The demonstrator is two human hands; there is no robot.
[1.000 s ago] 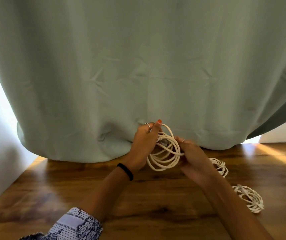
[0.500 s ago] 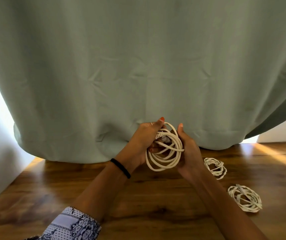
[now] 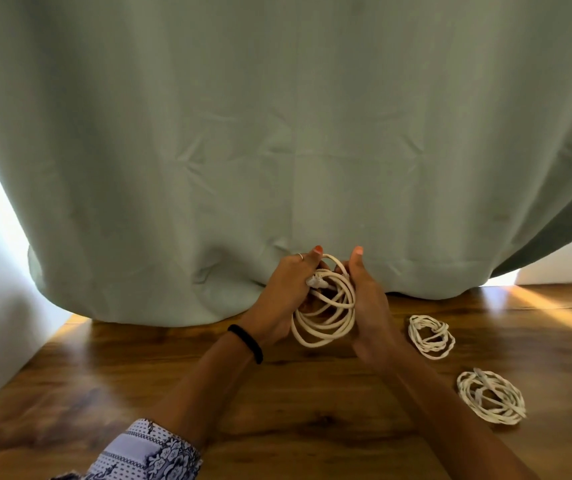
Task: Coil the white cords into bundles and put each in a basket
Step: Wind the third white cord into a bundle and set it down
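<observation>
Item: white cord coil (image 3: pixel 324 306), in hand above the bench (image 3: pixel 104 372), third bundle being finished.

Left hand (image 3: pixel 284 296) pinches the plug end against the loops; right hand (image 3: pixel 364 306) cups the far side, fingers closed on the coil, likely so the turns cannot spring apart. Since the earlier frame the right thumb has straightened upward. Two finished bundles (image 3: pixel 431 336) (image 3: pixel 490 396) lie at right; no basket visible.

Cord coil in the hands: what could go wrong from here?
The coil is pinched between the left hand and right hand, with nothing visibly tying it, so its loops may spring apart on release. No basket is in view, so it may join the two bundles on the table.
</observation>
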